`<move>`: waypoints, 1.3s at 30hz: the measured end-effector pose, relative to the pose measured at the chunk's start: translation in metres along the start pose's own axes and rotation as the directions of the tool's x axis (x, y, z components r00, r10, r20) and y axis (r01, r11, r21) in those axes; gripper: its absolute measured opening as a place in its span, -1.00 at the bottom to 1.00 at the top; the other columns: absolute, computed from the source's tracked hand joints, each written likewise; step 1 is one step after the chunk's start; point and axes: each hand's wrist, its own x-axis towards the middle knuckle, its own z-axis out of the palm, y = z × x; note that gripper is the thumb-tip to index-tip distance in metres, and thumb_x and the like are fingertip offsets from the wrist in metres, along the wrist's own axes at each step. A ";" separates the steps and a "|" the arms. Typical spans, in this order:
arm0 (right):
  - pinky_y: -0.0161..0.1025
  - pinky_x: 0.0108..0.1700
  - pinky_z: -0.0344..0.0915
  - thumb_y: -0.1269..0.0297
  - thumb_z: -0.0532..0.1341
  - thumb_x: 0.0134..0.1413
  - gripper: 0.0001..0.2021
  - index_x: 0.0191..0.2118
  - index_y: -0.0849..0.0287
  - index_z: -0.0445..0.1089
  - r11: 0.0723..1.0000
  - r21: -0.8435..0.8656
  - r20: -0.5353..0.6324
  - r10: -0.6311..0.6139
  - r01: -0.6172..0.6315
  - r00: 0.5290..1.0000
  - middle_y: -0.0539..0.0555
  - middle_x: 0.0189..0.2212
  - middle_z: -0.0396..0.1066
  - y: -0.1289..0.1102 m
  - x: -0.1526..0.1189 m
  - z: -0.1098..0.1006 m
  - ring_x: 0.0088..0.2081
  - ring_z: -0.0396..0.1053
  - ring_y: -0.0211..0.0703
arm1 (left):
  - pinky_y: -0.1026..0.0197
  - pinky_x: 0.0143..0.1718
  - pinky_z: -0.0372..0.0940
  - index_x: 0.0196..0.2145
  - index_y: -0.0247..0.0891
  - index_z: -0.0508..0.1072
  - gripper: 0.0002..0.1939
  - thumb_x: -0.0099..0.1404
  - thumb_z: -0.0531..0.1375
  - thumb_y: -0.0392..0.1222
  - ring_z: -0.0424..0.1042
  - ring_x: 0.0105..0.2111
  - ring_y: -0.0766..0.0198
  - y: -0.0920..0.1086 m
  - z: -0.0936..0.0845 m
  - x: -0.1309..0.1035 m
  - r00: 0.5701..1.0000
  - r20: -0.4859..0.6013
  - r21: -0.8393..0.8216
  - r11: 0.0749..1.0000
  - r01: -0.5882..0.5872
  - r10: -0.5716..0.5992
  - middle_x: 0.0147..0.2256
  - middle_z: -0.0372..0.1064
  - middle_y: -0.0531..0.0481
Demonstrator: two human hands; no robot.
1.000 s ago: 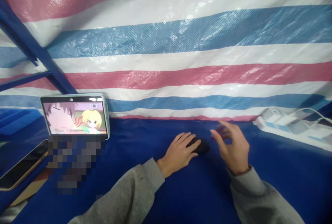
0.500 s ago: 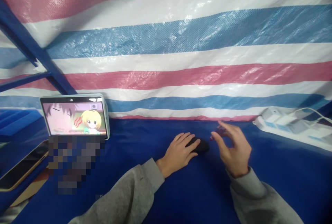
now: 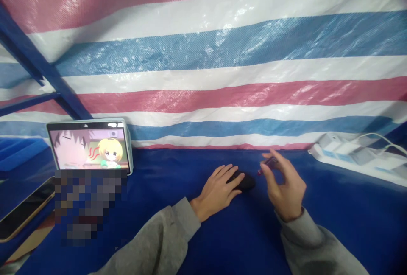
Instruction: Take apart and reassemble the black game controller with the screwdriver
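My left hand lies over the left end of a black computer mouse on the blue tabletop. Its thumb is at the near side and its fingers reach over the top and far side, holding the mouse. Just to the right, my right hand is raised a little above the table. Between its thumb and fingertips it pinches a small dark reddish, shiny object. The fingers cover part of that object, and its kind cannot be made out.
A tablet showing a cartoon stands at the left, with a blurred-out patch before it. Beside it lies a phone. A blue tray is at the far left. A white power strip with plugs and cables sits at the right. Striped sheeting hangs behind.
The view has shifted slightly. My left hand stays on the mouse, and the right hand keeps its pinch, with the reddish object showing a little more clearly.
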 end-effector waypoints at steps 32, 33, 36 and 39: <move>-0.06 -0.08 0.43 0.24 0.22 0.22 -0.66 0.09 0.11 0.39 0.998 -0.051 -0.023 -0.033 0.032 0.999 0.13 -0.23 0.50 0.004 0.002 0.000 -0.21 0.46 -0.08 | -0.04 0.34 0.10 0.16 -0.23 0.33 -0.64 0.44 0.15 -0.20 0.16 0.31 0.12 -0.001 0.001 -0.001 0.997 -0.008 -0.034 0.997 -0.074 0.074 0.24 0.24 -0.18; -0.07 -0.09 0.43 0.25 0.17 0.26 -0.64 0.14 0.11 0.35 0.999 -0.031 0.003 -0.020 0.020 1.000 0.13 -0.21 0.50 0.004 0.002 0.000 -0.21 0.47 -0.09 | -0.04 0.33 0.10 0.15 -0.23 0.33 -0.65 0.44 0.14 -0.20 0.17 0.30 0.12 -0.001 0.001 -0.001 0.997 -0.010 -0.038 0.996 -0.075 0.074 0.24 0.25 -0.18; -0.06 -0.11 0.44 0.25 0.09 0.31 -0.62 0.21 0.12 0.29 1.000 -0.009 0.059 0.018 -0.018 0.998 0.16 -0.16 0.50 0.004 0.003 0.000 -0.20 0.47 -0.09 | -0.04 0.33 0.10 0.15 -0.24 0.34 -0.65 0.44 0.14 -0.21 0.19 0.29 0.11 0.000 0.000 0.000 0.997 -0.019 -0.041 0.996 -0.076 0.076 0.24 0.24 -0.18; -0.04 -0.10 0.43 0.20 0.21 0.23 -0.66 0.10 0.12 0.39 0.997 -0.083 -0.038 -0.004 0.001 0.999 0.15 -0.23 0.49 0.003 0.004 -0.001 -0.23 0.45 -0.07 | -0.03 0.34 0.09 0.15 -0.23 0.34 -0.64 0.43 0.15 -0.21 0.18 0.29 0.13 0.000 -0.001 0.000 0.997 -0.015 -0.039 0.997 -0.070 0.070 0.25 0.24 -0.16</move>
